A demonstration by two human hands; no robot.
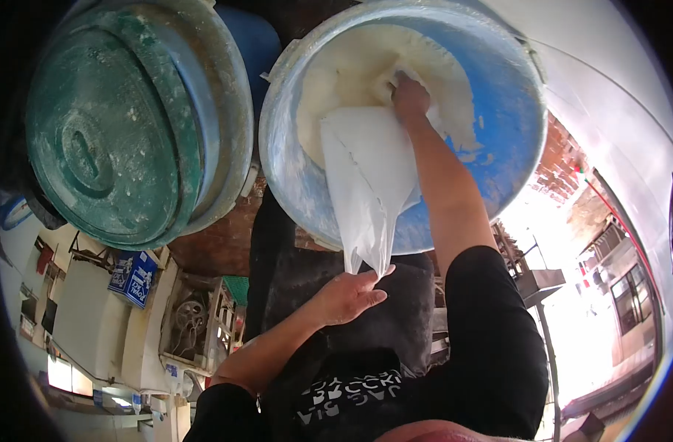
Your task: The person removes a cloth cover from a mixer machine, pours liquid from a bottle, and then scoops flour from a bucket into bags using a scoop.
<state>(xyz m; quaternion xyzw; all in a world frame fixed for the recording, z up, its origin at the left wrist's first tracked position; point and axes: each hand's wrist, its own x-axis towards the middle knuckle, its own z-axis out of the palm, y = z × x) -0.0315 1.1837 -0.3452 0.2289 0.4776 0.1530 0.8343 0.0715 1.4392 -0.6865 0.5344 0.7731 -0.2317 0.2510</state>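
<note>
A large blue tub holds pale flour-like powder. A white translucent plastic bag hangs over its near edge, the upper part lying against the powder. Its gathered lower end is gripped by my left hand, just outside the rim. Inside the tub, my right hand is closed over the powder, beside the bag's upper corner. Whatever is in its fingers is hidden, and I cannot tell whether they touch the bag.
To the left stands another tub with a dusty green lid leaning over it. A blue printed box sits farther left, near a motor-like machine. A metal ledge is at the right, beside a bright opening.
</note>
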